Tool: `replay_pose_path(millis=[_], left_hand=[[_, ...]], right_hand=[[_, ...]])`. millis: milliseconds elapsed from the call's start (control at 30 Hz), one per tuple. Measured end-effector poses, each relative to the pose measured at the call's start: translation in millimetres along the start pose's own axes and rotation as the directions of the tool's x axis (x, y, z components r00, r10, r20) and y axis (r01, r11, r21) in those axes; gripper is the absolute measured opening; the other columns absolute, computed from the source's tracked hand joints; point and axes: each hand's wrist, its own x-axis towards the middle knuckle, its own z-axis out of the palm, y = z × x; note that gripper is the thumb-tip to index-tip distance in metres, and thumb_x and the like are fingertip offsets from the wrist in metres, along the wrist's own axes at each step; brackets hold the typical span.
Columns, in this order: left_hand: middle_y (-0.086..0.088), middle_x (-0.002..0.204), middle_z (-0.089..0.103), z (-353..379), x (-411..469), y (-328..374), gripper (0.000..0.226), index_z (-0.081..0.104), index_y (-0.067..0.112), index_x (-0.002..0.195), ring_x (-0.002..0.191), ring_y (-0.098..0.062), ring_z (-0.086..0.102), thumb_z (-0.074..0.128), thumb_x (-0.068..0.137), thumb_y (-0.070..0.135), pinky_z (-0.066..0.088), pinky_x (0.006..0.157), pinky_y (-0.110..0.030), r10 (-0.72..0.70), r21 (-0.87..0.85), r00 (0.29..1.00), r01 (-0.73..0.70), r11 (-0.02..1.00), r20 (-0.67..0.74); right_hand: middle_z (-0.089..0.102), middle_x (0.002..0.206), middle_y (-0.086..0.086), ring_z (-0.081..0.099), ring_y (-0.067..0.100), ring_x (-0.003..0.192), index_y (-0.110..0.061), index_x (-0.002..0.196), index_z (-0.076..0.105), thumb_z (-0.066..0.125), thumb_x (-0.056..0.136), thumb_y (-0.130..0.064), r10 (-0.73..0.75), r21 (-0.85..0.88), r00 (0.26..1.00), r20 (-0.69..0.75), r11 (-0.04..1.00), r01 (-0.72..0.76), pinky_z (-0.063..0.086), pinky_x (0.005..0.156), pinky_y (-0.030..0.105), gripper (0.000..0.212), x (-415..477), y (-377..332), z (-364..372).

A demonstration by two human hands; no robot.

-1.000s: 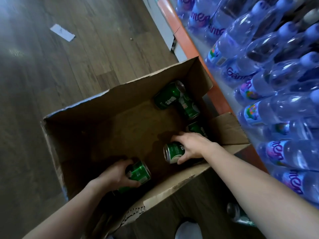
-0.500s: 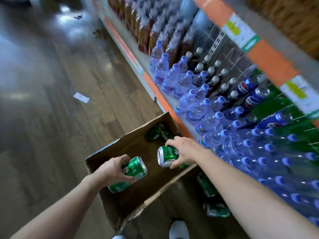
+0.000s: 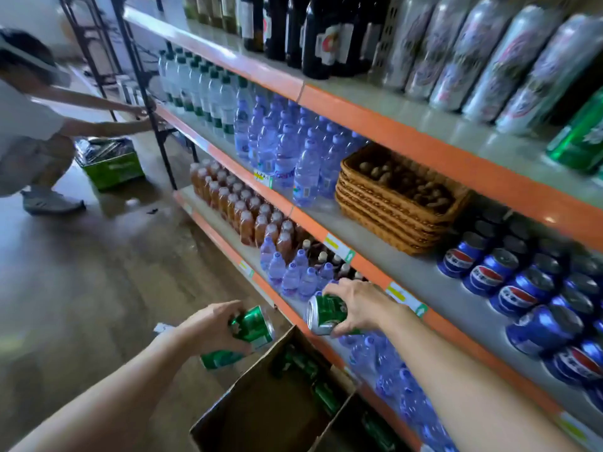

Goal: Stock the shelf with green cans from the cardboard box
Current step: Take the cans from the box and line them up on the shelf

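Note:
My left hand (image 3: 212,327) grips a green can (image 3: 253,327) held on its side above the left edge of the open cardboard box (image 3: 261,402). My right hand (image 3: 359,308) grips a second green can (image 3: 323,314) from above, in front of the lower orange shelf edge (image 3: 368,265). Several more green cans (image 3: 310,376) lie inside the box. Green cans (image 3: 580,138) stand on the upper shelf at the far right.
The shelves hold water bottles (image 3: 287,151), orange drink bottles (image 3: 235,203), blue cola cans (image 3: 522,288), a wicker basket (image 3: 398,197), tall silver cans (image 3: 489,57) and dark bottles. Another person (image 3: 29,125) crouches at far left beside a green crate (image 3: 111,164).
Both hands have lifted their green cans out of the box and upward. The view has swung up from the box to the shelves.

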Motion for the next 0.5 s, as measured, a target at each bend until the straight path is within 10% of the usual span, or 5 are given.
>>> replay_pose_path(millis=[267, 500], left_hand=[[-0.002, 0.124, 0.057, -124, -40, 127, 0.073, 0.045, 0.02, 0.132, 0.107, -0.016, 0.058, 0.077, 0.07, 0.042, 0.047, 0.09, -0.026, 0.206, 0.107, 0.976, -0.197, 0.975, -0.078], [0.006, 0.099, 0.06, -178, -58, 250, 0.068, 0.054, 0.019, 0.118, 0.09, -0.011, 0.059, 0.082, 0.061, 0.044, 0.045, 0.075, -0.021, 0.386, 0.159, 0.914, -0.365, 0.917, -0.127]], right_hand=[[0.053, 0.117, 0.007, 0.054, 0.027, 0.108, -0.025, 0.127, 0.046, 0.078, 0.065, -0.054, 0.115, -0.032, 0.981, -0.158, 0.992, -0.122, 0.041, 0.08, 0.032, 0.075, -106, 21, -141], [0.057, 0.116, 0.002, 0.056, 0.023, 0.107, -0.027, 0.124, 0.049, 0.079, 0.064, -0.051, 0.26, 0.02, 0.912, -0.319, 0.963, -0.267, 0.041, 0.081, 0.029, 0.071, -220, 67, -214]])
